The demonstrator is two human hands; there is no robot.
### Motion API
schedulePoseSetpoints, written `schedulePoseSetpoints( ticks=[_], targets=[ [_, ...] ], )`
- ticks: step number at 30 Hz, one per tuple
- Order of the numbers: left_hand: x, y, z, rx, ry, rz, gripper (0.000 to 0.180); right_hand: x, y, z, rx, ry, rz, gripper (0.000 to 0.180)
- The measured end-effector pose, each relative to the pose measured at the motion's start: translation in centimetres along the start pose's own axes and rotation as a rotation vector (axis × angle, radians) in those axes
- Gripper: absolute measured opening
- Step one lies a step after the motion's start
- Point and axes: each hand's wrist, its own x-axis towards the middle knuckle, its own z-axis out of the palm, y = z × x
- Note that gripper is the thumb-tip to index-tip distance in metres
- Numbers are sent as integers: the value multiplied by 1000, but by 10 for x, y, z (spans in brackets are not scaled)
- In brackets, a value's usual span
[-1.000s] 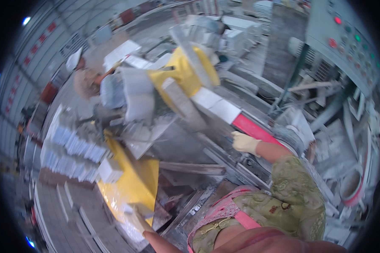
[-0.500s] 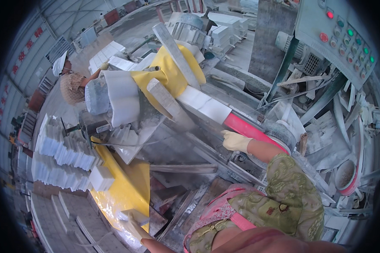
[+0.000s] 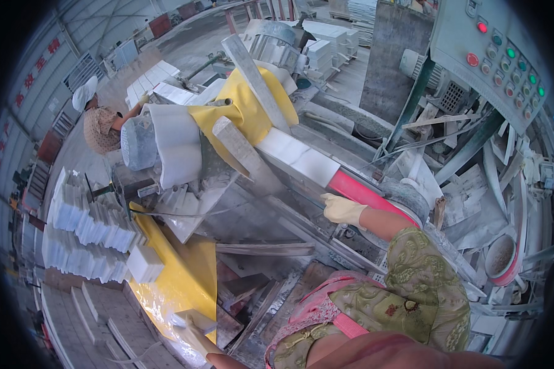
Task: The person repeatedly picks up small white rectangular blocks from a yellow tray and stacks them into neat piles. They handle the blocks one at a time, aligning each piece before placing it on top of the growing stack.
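My left hand [image 3: 194, 337], in a pale cream glove, is low in the view with its fingers closed round a white stone block [image 3: 194, 319]. The block rests on a wet yellow sheet [image 3: 184, 270]. My right hand [image 3: 343, 210], gloved alike, is beside the red conveyor belt [image 3: 372, 197] with its fingers curled. Whether anything is inside them is hidden. A row of white stone strips [image 3: 298, 157] lies on the belt, passing under a yellow cover [image 3: 246, 101]. Its near end is just above my right fingers.
Stacked white stone tiles [image 3: 89, 246] stand at left, with a small tile stack [image 3: 145, 264] beside them. A control panel [image 3: 495, 61] with lit buttons hangs upper right. Broken slabs [image 3: 474, 203] lie below it. A co-worker [image 3: 101, 126] in a white cap stands far left.
The stone strip's near end has shifted slightly along the belt toward the right. The co-worker has leaned a little. Both my hands stay nearly where they were.
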Motion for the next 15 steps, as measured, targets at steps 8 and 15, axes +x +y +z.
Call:
schedulePoseSetpoints(
  ticks=[8, 15],
  targets=[
    [7, -7, 0, -52, 24, 31, 89, 3, 3, 10, -40, 33, -19, 22],
    [-9, 3, 2, 279, 195, 185, 62, 11, 1, 3, -59, -39, -30, 20]
  ],
)
